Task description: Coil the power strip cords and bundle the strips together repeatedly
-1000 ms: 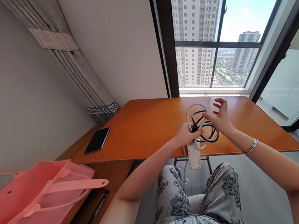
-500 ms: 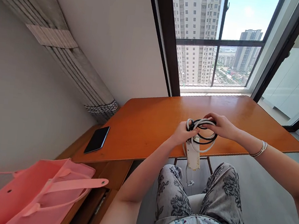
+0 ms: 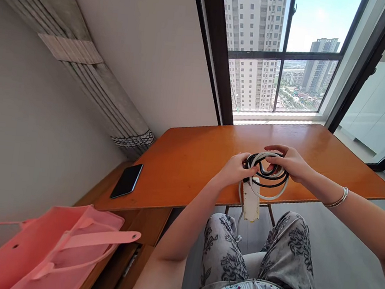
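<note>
Black and white cables (image 3: 269,185) are wound into a loose coil above the near edge of the table. My left hand (image 3: 238,169) is closed around the left side of the coil, thumb across the front. On the upper right of the coil, my right hand (image 3: 287,161) has its fingers curled over the loops. A worn, cream-coloured power strip (image 3: 251,202) hangs below the coil, past the table edge. One thin white cord dangles beside the strip toward my lap; its end is partly hidden.
The orange-brown wooden table (image 3: 190,163) extends to the window. A black tablet or phone (image 3: 126,181) lies at its left end. An open pink bag (image 3: 62,245) stands at lower left on a wooden cabinet (image 3: 148,225). A patterned curtain (image 3: 128,123) hangs behind.
The coil has shifted slightly right, with its loops spread a little wider. My right hand has moved a bit to the right along it. The dangling cord end has swung left.
</note>
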A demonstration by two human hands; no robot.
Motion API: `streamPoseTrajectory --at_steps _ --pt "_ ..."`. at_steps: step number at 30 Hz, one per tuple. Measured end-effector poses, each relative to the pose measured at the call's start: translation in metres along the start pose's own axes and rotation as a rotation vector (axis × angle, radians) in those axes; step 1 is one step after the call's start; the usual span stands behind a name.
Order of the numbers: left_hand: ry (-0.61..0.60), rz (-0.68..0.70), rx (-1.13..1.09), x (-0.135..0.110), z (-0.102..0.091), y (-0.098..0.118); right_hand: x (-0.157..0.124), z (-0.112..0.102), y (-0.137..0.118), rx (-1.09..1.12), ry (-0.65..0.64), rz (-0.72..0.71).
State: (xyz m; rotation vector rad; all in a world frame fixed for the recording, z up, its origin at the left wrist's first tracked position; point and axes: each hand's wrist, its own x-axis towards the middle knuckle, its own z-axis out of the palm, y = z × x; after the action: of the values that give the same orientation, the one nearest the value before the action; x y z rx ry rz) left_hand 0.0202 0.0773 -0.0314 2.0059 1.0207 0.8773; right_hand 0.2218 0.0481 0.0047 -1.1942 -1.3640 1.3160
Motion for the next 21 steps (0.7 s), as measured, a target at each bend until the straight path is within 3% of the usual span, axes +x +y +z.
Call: streamPoseTrajectory --at_steps 2,4,7,10,12,15,21 --pt "0.026 -0.006 -0.023 0.001 0.001 0.0 0.0 0.0 -0.002 0.001 0.012 -0.012" --pt "0.17 0.044 0.021 -0.001 0.001 0.004 0.002 0.0 -0.004 -0.033 0.054 -0.046" --pt "0.369 0.247 0.238 -0.005 0.003 0.018 0.005 0.004 -0.009 -0.113 0.102 -0.079" --pt "0.341 0.452 0.445 -0.009 0.007 0.03 0.011 0.007 -0.011 -0.161 0.119 -0.14" --pt "0.337 0.499 0.49 -0.009 0.009 0.032 0.014 0.007 -0.011 -0.153 0.119 -0.171" --pt "0.331 0.5 0.515 -0.008 0.009 0.029 0.017 0.006 -0.011 -0.094 0.096 -0.159" --pt "0.188 0.448 0.614 -0.009 0.008 0.033 0.013 0.008 -0.015 -0.041 0.088 -0.14"
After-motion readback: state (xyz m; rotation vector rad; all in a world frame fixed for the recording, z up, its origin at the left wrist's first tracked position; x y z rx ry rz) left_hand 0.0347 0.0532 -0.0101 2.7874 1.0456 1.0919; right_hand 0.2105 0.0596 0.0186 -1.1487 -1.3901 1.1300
